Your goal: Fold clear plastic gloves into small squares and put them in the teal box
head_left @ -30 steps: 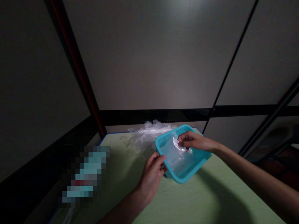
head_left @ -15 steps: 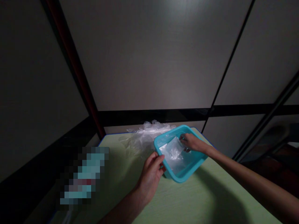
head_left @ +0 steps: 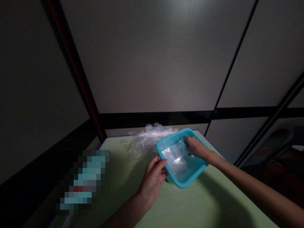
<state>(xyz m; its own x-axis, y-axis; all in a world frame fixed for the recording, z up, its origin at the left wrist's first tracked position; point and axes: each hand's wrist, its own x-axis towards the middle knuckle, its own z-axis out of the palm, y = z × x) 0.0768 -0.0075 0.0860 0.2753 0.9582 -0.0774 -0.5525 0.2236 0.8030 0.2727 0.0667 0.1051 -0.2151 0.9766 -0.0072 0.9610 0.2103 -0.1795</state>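
Note:
A turquoise plastic tub [head_left: 193,178] is tilted over the table. At its left side, my left hand [head_left: 153,179] grips the rim, thumb on top and fingers curled beneath. Inside the tub lies clear, shiny plastic film [head_left: 177,157], flat against the bottom. My right hand [head_left: 196,148] reaches into the tub from the right, its fingers curled together at the far edge of the film. The fingertips are partly hidden, so whether they pinch the film cannot be seen.
Behind the tub, a crumpled heap of clear plastic [head_left: 152,136] lies on the pale green table [head_left: 133,202]. A blurred-out turquoise item [head_left: 87,177] is at the left. Cabinet panels [head_left: 154,63] stand right behind the table's far edge.
The film in the tub has sunk from a raised, creased shape to a flatter one. My right hand has shifted slightly. My left hand keeps its grip on the rim.

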